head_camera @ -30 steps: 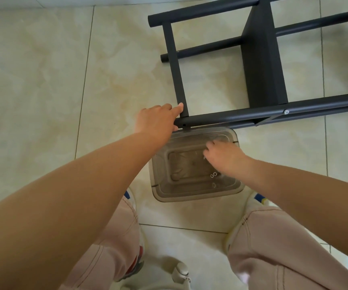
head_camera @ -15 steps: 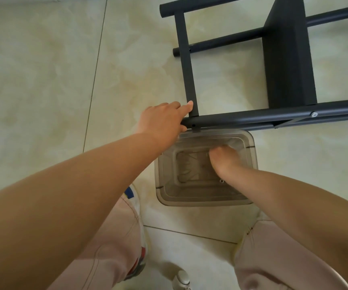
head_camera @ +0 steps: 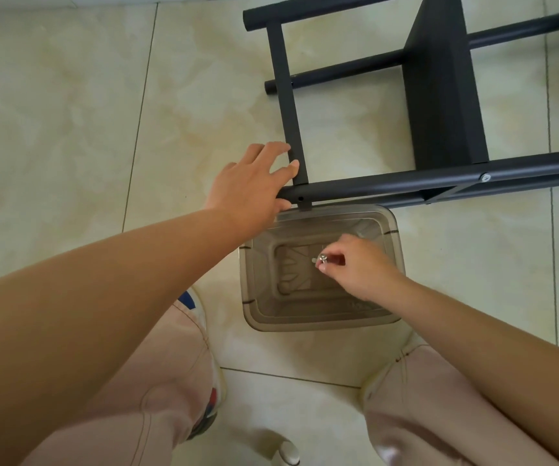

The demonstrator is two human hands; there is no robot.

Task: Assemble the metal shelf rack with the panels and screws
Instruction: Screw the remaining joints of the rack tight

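A: What is the left hand doing?
B: Reaching out, fingers straight, resting on the black rack on the floor.
A: The right hand?
B: Pinching 1 screw over the clear box.

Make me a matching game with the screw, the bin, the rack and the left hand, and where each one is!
Things:
1. screw
2. bin
3. rack
4. left hand

Places:
A. lying on its side on the floor
B. resting on the rack's corner
C. pinched in the right hand
D. on the floor between the person's knees and the rack

Pairs: 1-C, 2-D, 3-A, 4-B
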